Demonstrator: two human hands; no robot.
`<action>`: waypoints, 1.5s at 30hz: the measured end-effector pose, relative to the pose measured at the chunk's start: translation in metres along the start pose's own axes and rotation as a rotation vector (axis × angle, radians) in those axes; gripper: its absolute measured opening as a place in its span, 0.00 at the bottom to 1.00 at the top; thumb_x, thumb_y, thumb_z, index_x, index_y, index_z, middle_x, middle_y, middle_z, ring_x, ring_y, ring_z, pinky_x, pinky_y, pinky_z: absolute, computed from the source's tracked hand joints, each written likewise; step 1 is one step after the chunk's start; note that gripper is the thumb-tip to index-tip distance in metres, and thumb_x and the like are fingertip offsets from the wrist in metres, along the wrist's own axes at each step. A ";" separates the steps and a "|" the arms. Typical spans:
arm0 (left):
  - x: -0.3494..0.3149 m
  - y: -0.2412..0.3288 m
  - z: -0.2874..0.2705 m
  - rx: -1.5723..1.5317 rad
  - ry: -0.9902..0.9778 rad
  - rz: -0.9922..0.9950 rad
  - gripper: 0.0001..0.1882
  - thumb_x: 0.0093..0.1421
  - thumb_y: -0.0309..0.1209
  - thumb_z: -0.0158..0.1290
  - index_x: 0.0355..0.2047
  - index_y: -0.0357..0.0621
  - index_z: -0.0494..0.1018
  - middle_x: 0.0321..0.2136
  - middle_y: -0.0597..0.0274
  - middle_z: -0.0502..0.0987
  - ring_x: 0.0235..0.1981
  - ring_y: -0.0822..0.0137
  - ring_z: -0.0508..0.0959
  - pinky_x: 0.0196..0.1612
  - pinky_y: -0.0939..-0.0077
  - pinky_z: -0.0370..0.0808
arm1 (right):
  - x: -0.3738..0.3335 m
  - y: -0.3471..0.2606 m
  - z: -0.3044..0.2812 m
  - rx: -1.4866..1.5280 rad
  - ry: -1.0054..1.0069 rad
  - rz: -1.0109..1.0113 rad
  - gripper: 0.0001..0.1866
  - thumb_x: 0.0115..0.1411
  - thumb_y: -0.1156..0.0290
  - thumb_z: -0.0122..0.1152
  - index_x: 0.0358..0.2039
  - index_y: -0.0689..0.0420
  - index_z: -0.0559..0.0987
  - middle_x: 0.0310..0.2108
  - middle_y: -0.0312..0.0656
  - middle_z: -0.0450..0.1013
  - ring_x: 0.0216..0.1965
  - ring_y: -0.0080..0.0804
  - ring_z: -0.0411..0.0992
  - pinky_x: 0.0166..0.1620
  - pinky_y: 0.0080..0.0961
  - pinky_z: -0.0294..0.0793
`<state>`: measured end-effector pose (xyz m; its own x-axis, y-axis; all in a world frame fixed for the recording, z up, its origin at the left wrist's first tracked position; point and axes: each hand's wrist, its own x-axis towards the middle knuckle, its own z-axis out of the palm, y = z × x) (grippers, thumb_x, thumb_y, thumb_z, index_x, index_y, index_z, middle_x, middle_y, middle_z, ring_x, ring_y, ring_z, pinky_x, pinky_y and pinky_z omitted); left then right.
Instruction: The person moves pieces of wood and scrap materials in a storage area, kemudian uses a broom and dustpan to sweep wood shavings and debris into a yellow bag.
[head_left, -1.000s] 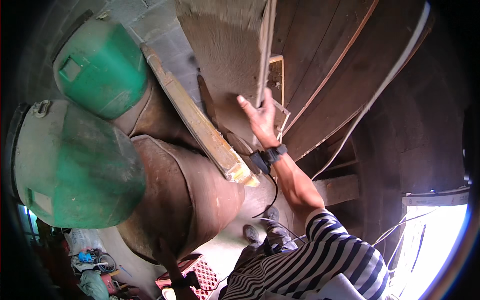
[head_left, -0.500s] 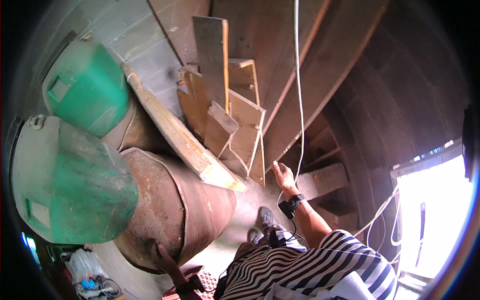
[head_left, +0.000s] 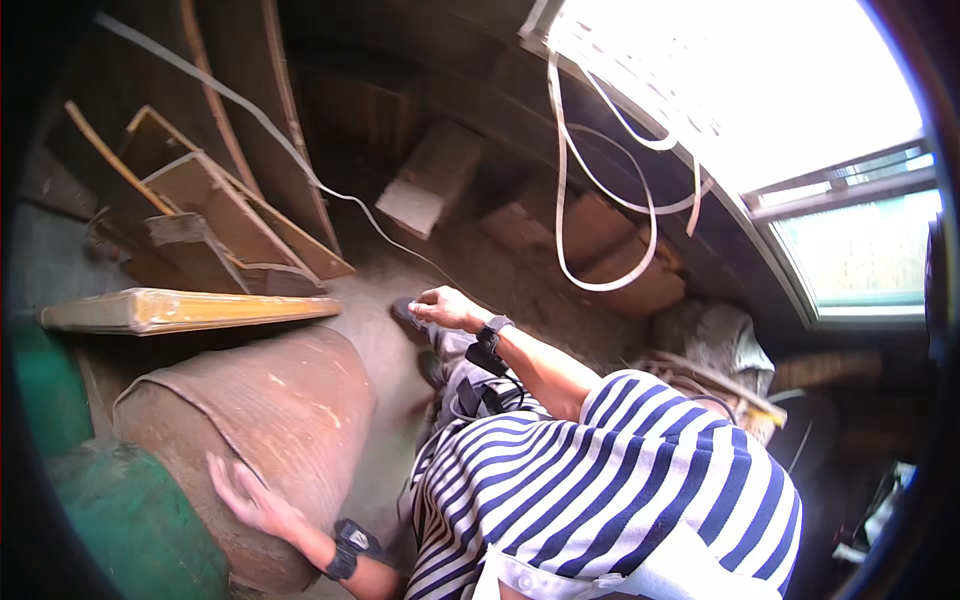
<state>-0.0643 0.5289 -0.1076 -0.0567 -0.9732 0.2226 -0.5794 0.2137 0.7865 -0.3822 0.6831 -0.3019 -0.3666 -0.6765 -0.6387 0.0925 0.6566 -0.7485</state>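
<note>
My left hand (head_left: 255,503) lies with spread fingers against the side of a large brown, dusty drum-like container (head_left: 270,400), next to its raised seam. It grips nothing. My right hand (head_left: 449,308) is held out in front of me above the floor, its fingers curled in and nothing visible in them. A thin white cable (head_left: 350,197) runs down close behind it. A thick wooden board (head_left: 190,310) with a yellowish edge rests across the top of the brown container. Green plastic barrels (head_left: 135,510) stand at the left, partly out of view.
Broken wooden panels (head_left: 215,205) lean together at the far left. A pale block (head_left: 415,205) and brown boxes (head_left: 610,240) sit along the far wall. White cable loops (head_left: 600,287) hang beneath a bright window (head_left: 850,245). A filled sack (head_left: 715,335) lies at the right.
My view has swung to the right, bringing the window and sack into sight. My left hand still touches the brown container, with its fingers now spread; my right hand has moved away from the leaning boards.
</note>
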 end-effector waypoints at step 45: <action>-0.337 0.014 0.373 0.356 -1.841 0.505 0.20 0.52 0.37 0.54 0.43 0.38 0.72 0.38 0.49 0.77 0.39 0.56 0.77 0.45 0.68 0.72 | -0.290 0.403 -0.219 -0.122 0.980 0.496 0.28 0.46 0.57 0.64 0.45 0.60 0.73 0.44 0.50 0.71 0.47 0.48 0.69 0.49 0.37 0.68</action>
<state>-0.3565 0.8284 -0.3863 -0.7560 0.2298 -0.6129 -0.3381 0.6646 0.6663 -0.4412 1.2169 -0.3789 -0.8938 0.1927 -0.4051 0.3601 0.8467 -0.3918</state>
